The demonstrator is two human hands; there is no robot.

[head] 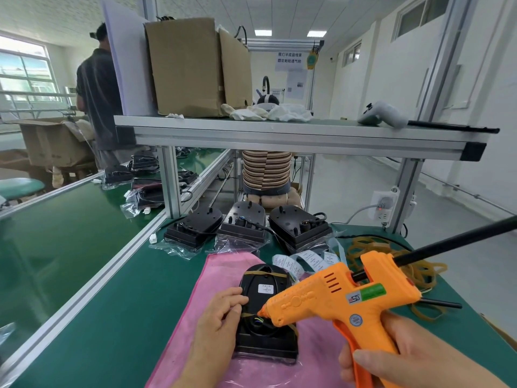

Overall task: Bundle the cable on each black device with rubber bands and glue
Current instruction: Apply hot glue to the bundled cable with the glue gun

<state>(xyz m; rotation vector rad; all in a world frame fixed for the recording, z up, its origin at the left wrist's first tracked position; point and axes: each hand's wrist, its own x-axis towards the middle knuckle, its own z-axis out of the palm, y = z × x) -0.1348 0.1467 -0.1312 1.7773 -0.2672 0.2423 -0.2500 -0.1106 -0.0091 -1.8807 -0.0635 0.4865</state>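
Green table (pixel 112 303), pink cloth (pixel 212 275) at its near edge. Nearest, the right hand (pixel 405 354) grips an orange glue gun (pixel 335 301), nozzle aimed left. At its tip the black device (pixel 268 340) lies lengthwise away from the viewer, cable (pixel 256 322) coiled at its near end. The left hand (pixel 218 317) holds the left edge with curled fingers. Three more devices (pixel 246 225) line the far edge.

Holds the left hand (pixel 221 312), fingers curled, on the left edge of the black device (pixel 265 341). Wraps the right hand (pixel 397 351) round the handle of the glue gun (pixel 335 298), forearm at lower right.
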